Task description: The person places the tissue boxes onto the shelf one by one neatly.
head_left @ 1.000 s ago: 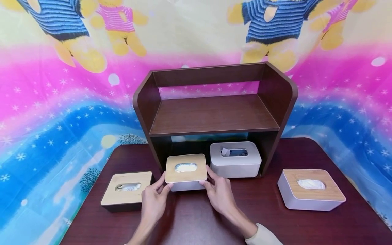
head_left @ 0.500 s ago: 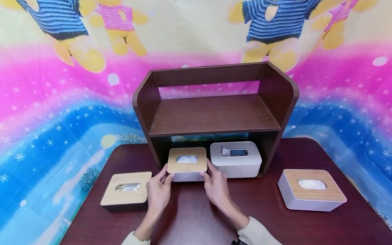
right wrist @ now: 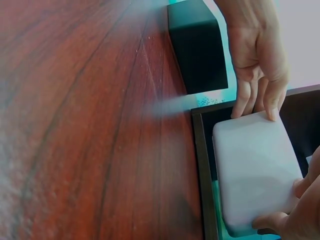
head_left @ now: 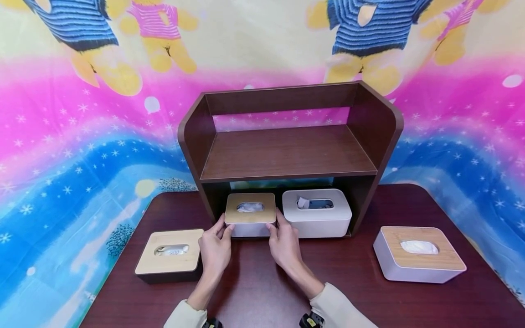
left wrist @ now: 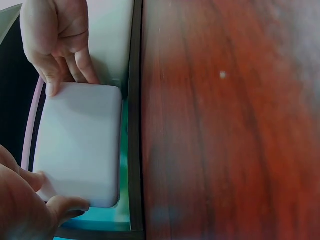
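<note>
A tissue box [head_left: 249,229] with a light wooden lid and white sides sits in the left part of the shelf's lower compartment. My left hand [head_left: 215,249] grips its left side, thumb on the front face. On the opposite side my right hand [head_left: 285,245] holds it the same way, fingers along the side wall and thumb at the front corner. In the left wrist view the white face of the tissue box [left wrist: 80,145] fills the space between both hands. Right beside it in the compartment stands a plain light-grey tissue box [head_left: 317,225].
The dark brown two-tier shelf [head_left: 287,157] stands at the back of the reddish-brown table [head_left: 254,291]. A black tissue box with a pale wooden lid [head_left: 169,264] lies at left, a white one with a wooden lid [head_left: 418,255] at right. A printed cloth [head_left: 94,182] hangs behind.
Both hands have moved the wooden-lidded white tissue box away from me, from the shelf's front edge back into the lower compartment. The other boxes have stayed in place.
</note>
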{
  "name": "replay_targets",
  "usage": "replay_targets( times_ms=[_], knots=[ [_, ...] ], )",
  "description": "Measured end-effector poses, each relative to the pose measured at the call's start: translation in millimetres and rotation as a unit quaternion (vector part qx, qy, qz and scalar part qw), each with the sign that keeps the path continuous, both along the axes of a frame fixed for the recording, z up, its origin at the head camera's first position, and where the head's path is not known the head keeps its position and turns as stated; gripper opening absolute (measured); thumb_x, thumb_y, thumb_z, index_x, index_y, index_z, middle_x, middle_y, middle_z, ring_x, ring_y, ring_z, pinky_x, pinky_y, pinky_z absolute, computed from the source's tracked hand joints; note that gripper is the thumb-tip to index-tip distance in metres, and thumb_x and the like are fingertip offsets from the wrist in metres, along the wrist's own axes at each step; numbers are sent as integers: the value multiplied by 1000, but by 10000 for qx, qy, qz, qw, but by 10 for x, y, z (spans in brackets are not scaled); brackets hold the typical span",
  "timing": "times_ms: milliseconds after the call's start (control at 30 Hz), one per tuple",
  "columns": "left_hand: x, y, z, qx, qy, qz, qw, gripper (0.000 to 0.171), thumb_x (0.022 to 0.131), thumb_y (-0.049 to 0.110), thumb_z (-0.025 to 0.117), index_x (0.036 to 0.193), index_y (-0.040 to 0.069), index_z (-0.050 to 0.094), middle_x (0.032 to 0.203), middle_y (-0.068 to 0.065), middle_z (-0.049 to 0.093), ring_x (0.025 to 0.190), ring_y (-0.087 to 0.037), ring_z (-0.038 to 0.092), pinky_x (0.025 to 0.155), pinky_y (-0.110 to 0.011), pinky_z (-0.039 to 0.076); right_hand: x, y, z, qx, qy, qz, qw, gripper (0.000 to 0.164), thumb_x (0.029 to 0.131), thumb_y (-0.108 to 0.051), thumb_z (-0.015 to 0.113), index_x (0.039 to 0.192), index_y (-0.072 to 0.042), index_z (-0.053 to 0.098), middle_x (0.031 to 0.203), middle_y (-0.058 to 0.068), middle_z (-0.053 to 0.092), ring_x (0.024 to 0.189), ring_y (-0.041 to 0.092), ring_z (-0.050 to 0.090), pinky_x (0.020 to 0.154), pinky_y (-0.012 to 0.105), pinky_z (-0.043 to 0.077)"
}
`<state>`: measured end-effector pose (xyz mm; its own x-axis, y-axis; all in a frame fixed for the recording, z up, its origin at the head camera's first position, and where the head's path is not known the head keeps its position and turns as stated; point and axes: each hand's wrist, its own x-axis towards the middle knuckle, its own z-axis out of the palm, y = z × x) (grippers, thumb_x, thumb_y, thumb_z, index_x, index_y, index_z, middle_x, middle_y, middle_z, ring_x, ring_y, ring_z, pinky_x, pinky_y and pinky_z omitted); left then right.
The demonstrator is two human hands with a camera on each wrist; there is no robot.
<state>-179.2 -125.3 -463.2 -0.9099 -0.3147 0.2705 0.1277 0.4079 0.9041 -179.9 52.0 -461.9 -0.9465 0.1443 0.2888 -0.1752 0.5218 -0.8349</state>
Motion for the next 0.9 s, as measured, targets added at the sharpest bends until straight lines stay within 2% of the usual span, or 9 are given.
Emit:
replay_targets(
  times_ms=[167,267,333,400,533,700,767,900],
  knots=[
    [-27,10,-13,-133,76,54,9999,46,99,4,76,144,1,66,132,-25,69,117,-30,73,96,-45,60,-26,-10,-2,60,15,-29,10000,52,105,-9,68,154,3,55,104,18,78,81,16,61,82,38,56],
    [-37,15,-21,-167,58,93,9998,44,99,4,75,143,0,67,131,-26,69,116,-31,73,97,-46,60,-44,-15,-7,96,42,-25,9999,52,105,-9,67,154,3,55,101,18,77,79,17,61,80,38,56],
    [-46,18,-24,-199,43,111,9997,44,99,4,75,142,-1,67,129,-27,70,115,-32,74,96,-47,61,-59,-18,-16,108,59,-14,9999,51,106,-9,66,154,4,54,105,20,78,85,20,65,84,41,58],
    [-54,20,-28,-224,16,130,9997,44,100,4,75,143,-1,67,127,-27,71,115,-32,74,96,-48,61,-72,-20,-25,103,75,-14,9999,50,106,-9,66,153,4,55,115,23,78,97,26,71,90,46,60],
    [-67,23,-32,-251,-41,137,9996,45,100,5,74,144,0,66,127,-27,71,115,-31,74,96,-48,61,-89,-19,-32,122,149,13,9998,48,106,-8,65,152,5,55,128,28,74,117,36,72,98,53,59],
    [-72,18,-29,-257,-96,131,9995,44,100,5,75,143,1,67,126,-26,72,115,-31,75,96,-48,62,-98,-23,-35,104,132,58,9998,48,107,-7,64,152,5,55,135,28,71,121,38,71,100,54,59],
    [-75,16,-23,-292,-103,118,9995,44,100,5,75,143,2,67,125,-26,72,114,-31,75,96,-48,62,-98,-25,-34,107,98,60,9999,48,107,-8,63,152,4,54,130,28,73,117,36,72,99,53,60],
    [-73,1,-16,-384,-140,98,9991,44,100,7,75,143,3,68,124,-25,73,114,-30,75,96,-49,62,-92,-32,-29,166,57,35,9998,48,107,-8,63,153,5,54,103,21,76,100,29,72,93,49,60]
  ],
)
